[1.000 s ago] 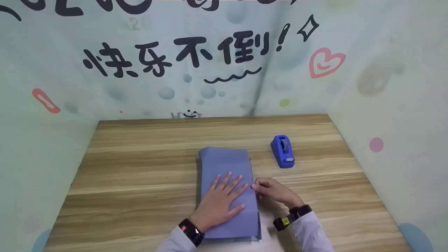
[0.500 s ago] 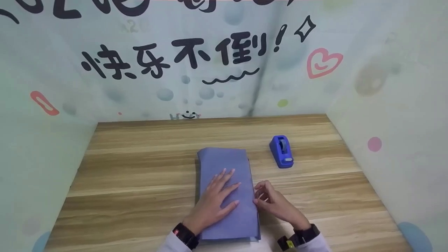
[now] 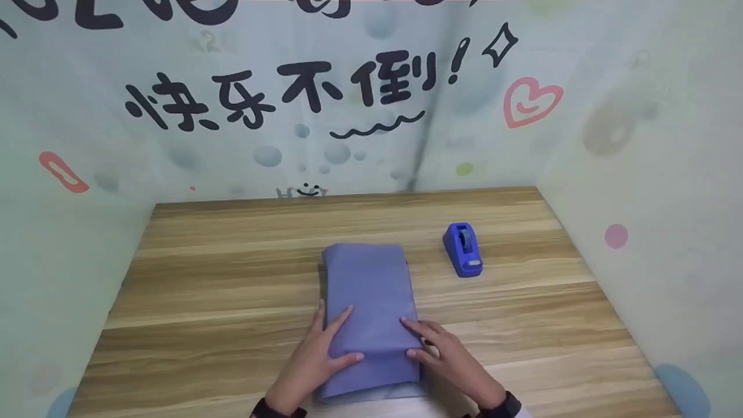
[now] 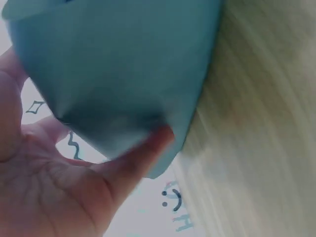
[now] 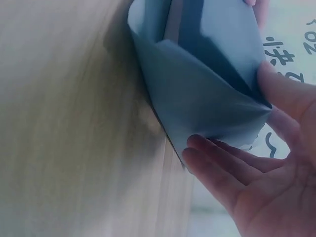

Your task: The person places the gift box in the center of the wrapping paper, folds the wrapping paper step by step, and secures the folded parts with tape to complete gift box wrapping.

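Flanking the blue packet (image 3: 371, 284) in the head view, both hands are touching it at the near part of the table (image 3: 220, 290). The left hand (image 3: 313, 357) is lying spread, thumb and forefinger on top; the right hand (image 3: 455, 360) is resting thumb and fingertip on the opposite edge, a gap showing between them. The tape dispenser (image 3: 463, 249) is standing beyond, to the right.

In the left wrist view, the left hand is showing an open palm, a blurred fingertip pressing the packet low down.

In the right wrist view, nearly straight fingers are bracing the packet, the thumb is resting along its upper edge, and loose folds (image 5: 197, 79) are gaping. The hands seem to be squaring up a paper wrapping; the next move is probably calling for even pressure while those folds are being flattened.
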`<state>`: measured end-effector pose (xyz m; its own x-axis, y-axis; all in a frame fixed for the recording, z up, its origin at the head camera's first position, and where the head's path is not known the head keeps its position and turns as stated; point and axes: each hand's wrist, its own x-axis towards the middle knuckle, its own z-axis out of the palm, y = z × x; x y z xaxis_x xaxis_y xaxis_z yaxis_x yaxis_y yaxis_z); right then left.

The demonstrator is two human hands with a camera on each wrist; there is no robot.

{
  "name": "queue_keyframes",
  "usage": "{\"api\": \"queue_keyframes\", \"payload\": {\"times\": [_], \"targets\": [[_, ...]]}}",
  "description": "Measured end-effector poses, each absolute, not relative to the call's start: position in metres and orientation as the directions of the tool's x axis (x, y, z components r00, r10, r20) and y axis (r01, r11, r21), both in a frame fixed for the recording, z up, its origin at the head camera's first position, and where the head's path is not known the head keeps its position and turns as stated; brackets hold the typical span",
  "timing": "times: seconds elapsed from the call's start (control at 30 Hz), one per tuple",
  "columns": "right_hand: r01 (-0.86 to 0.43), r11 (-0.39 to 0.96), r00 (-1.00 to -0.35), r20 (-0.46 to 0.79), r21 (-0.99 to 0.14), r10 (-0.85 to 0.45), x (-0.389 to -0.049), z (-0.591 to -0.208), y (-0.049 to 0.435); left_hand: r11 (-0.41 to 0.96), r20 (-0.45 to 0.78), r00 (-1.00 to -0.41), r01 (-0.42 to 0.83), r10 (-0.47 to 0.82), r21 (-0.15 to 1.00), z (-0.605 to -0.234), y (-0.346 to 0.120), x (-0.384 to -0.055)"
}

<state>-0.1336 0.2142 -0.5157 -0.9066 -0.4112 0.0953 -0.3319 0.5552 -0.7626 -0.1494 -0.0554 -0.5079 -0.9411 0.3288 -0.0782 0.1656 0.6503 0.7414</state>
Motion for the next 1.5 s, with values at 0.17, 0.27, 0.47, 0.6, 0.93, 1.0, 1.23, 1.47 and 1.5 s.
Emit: {"api": "queue_keyframes", "payload": {"times": [0.17, 0.27, 0.47, 0.6, 0.93, 1.0, 1.23, 1.47, 1.5], "targets": [[-0.317, 0.611, -0.924, 0.091, -0.725, -0.372, -0.149, -0.513, 0.215, 0.642, -0.094, -0.945, 0.137, 0.313, 0.754, -0.509, -0.050, -0.166], [-0.317, 0.673, -0.935, 0.100, -0.669, -0.341, -0.160, -0.510, 0.216, 0.635, -0.059, -0.947, 0.166, 0.317, 0.754, -0.512, -0.047, -0.179], [-0.325, 0.727, -0.930, 0.067, -0.605, -0.360, -0.173, -0.506, 0.220, 0.659, -0.005, -0.939, 0.237, 0.344, 0.714, -0.521, -0.052, -0.190], [-0.355, 0.707, -0.922, 0.103, -0.611, -0.374, -0.173, -0.508, 0.221, 0.659, 0.002, -0.930, 0.262, 0.368, 0.705, -0.522, -0.054, -0.189], [-0.289, 0.764, -0.955, 0.114, -0.577, -0.275, -0.164, -0.512, 0.208, 0.668, 0.013, -0.942, 0.247, 0.335, 0.702, -0.525, -0.048, -0.182], [-0.295, 0.771, -0.954, 0.129, -0.565, -0.271, -0.163, -0.512, 0.205, 0.678, 0.002, -0.941, 0.245, 0.339, 0.693, -0.523, -0.048, -0.181], [-0.314, 0.777, -0.948, 0.138, -0.546, -0.286, -0.163, -0.512, 0.203, 0.842, 0.071, -0.948, 0.309, 0.311, 0.442, -0.502, -0.042, -0.179], [-0.309, 0.785, -0.949, 0.112, -0.537, -0.296, -0.167, -0.512, 0.206, 0.810, 0.326, -0.797, 0.571, 0.509, 0.132, -0.508, -0.015, -0.194], [-0.314, 0.785, -0.947, 0.113, -0.534, -0.302, -0.168, -0.512, 0.207, 0.795, 0.321, -0.778, 0.597, 0.540, 0.107, -0.510, -0.009, -0.196]]}}
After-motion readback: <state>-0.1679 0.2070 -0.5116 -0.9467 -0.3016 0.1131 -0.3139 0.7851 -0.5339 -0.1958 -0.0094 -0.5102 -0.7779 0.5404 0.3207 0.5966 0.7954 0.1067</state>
